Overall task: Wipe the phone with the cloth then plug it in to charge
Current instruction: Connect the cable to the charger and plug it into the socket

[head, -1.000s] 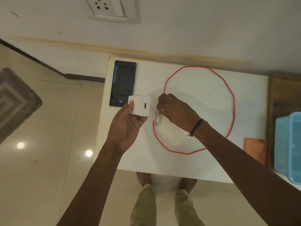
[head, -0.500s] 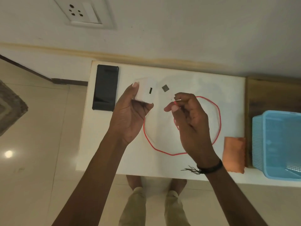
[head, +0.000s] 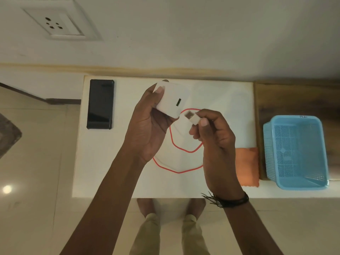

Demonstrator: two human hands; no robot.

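Phone [head: 100, 104]: black slab, dark screen up, lying flat at the far left corner of the white bench [head: 114, 177], long side running away from you. Neither of your hands touches it; it sits well left of both.

Your left hand [head: 147, 129] is raised above the bench just right of the phone, fingers wrapped round a white charger block [head: 172, 102], its dark port facing your right hand. Your right hand [head: 215, 142], farther right of the phone, pinches a white USB plug [head: 191, 117] between thumb and fingers. The plug's metal end points at the block and sits just beside its lower corner, not inserted.

Red cable [head: 176, 170] loops on the bench below and between your hands. Orange cloth [head: 247, 166] lies flat at the bench's right edge, well apart from the phone; a blue basket [head: 296, 153] is beyond it. Wall socket [head: 60, 23] on the wall above the phone.
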